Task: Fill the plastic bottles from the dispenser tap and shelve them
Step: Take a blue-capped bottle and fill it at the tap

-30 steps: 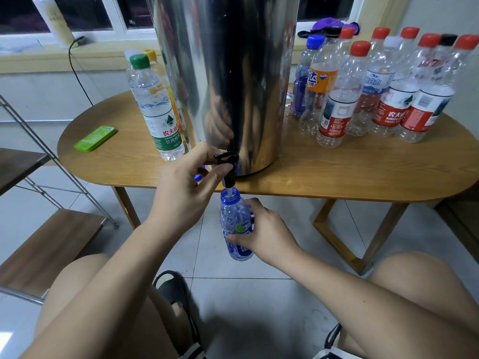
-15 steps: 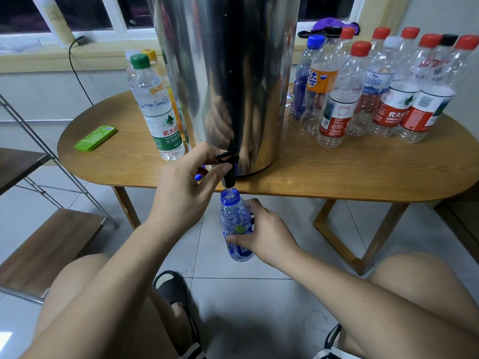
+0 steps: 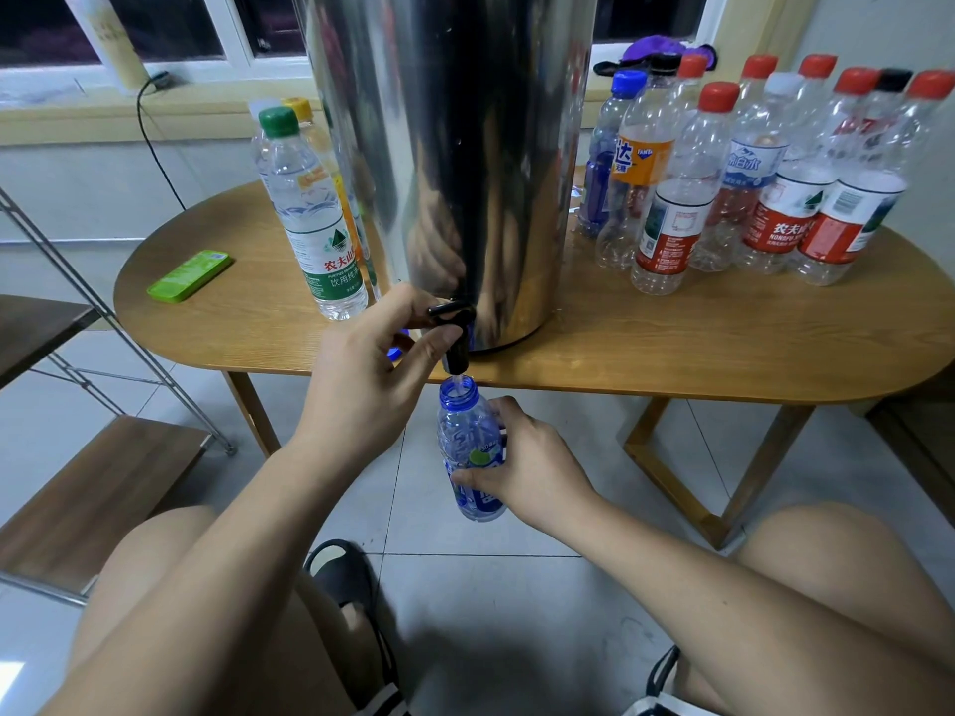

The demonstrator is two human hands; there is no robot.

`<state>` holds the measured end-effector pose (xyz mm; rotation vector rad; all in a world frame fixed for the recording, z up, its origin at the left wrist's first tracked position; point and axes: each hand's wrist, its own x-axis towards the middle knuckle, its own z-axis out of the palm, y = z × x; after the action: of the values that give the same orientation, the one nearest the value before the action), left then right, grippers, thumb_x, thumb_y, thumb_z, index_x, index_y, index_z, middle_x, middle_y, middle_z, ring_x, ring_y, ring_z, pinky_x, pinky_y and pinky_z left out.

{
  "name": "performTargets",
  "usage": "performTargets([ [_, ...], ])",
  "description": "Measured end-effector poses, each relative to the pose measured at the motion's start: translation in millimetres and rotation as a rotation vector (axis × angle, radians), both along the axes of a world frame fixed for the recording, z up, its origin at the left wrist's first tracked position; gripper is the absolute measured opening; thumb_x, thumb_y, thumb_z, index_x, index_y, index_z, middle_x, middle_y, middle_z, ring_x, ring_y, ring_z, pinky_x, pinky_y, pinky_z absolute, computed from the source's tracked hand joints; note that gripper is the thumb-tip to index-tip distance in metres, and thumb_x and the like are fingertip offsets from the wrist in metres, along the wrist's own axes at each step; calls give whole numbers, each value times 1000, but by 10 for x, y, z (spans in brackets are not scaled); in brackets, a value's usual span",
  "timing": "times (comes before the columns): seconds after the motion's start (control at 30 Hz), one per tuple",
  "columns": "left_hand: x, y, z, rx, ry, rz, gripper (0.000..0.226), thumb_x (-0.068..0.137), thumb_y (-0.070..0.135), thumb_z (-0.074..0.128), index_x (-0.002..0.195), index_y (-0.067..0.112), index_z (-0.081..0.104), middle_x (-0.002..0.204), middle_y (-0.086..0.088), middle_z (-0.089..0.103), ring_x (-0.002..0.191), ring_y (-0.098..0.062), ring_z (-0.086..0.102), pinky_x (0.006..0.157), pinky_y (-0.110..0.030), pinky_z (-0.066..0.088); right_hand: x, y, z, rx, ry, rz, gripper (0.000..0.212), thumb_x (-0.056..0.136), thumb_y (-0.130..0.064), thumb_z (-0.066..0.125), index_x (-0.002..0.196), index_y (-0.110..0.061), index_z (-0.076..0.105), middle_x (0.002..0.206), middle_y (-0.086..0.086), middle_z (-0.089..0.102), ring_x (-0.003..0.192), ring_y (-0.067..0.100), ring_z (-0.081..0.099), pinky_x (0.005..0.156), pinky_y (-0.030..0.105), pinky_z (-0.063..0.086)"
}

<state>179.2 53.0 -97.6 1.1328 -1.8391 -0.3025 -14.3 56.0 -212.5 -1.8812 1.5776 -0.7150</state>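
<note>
Left hand (image 3: 369, 377): pinches the black tap (image 3: 455, 330); the forefinger is hooked over the lever and the thumb is pressed against the spout's side.
Right hand (image 3: 535, 472): wrapped round the lower body of the blue bottle (image 3: 465, 436), thumb across the front label and fingers behind it.
Blue bottle: uncapped and upright, held off the floor, its open mouth directly under the spout and just below the left-hand pinch.
Water: a short clear stream joins the spout to the bottle's mouth; the fill level cannot be read.
Tap: projects from the foot of the steel dispenser (image 3: 449, 147), over the near edge of the table (image 3: 672, 348).
Dispenser: a tall mirrored drum, immediately behind the left-hand pinch.
Green-capped bottle (image 3: 315, 214): stands upright on the table, above and to the left of the left-hand pinch; a yellow-capped bottle (image 3: 298, 107) is close behind it.
Capped bottles (image 3: 749, 173): a clear, upright cluster, mostly red-capped, well to the right of both grips on the far side of the dispenser.
Green flat case (image 3: 188, 276): lies on the table, well left of the left hand.
Shelf (image 3: 103, 488): wooden boards on a metal frame, far left of both grips.
</note>
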Motion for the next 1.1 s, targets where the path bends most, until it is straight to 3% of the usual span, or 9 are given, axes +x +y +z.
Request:
performTargets([
  [1.1,5,2,-3,12,-3,11,13,105,19,73,117,15,74,104,7,76,99,-19,69,80,-48,56,-10,1,-27,-3,22,-3,77,71,-58,94,130,-33,52,128,-11,72,112,17,70,90,42,62],
])
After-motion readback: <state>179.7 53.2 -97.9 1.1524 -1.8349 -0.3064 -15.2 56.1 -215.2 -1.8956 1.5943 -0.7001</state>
